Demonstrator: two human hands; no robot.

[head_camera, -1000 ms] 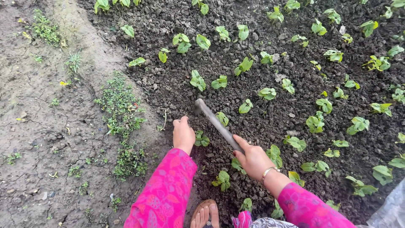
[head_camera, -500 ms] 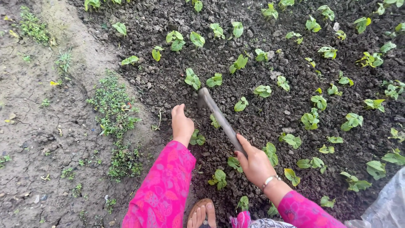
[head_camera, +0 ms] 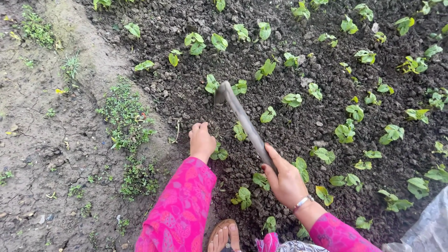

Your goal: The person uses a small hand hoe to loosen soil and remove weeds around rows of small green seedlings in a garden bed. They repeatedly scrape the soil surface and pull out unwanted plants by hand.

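Observation:
My right hand (head_camera: 285,179), with a bangle at the wrist, grips the handle of a small grey hand hoe (head_camera: 242,119). The hoe's blade end lies raised over dark tilled soil (head_camera: 289,74) between green seedlings. My left hand (head_camera: 202,141) rests knuckles-down on the soil with fingers curled, beside a small seedling (head_camera: 218,153); I cannot see anything in it. Both arms wear bright pink patterned sleeves. Another seedling (head_camera: 239,132) stands between the hoe shaft and my left hand.
Several rows of young green seedlings (head_camera: 345,133) fill the dark bed. A pale, cracked dirt path (head_camera: 42,140) with small weeds (head_camera: 126,116) runs along the left. My sandalled foot (head_camera: 223,238) shows at the bottom edge; clear plastic (head_camera: 429,228) at bottom right.
The hoe's blade has moved farther up the bed, away from me. My left hand shifted slightly and its fingers curled down onto the soil.

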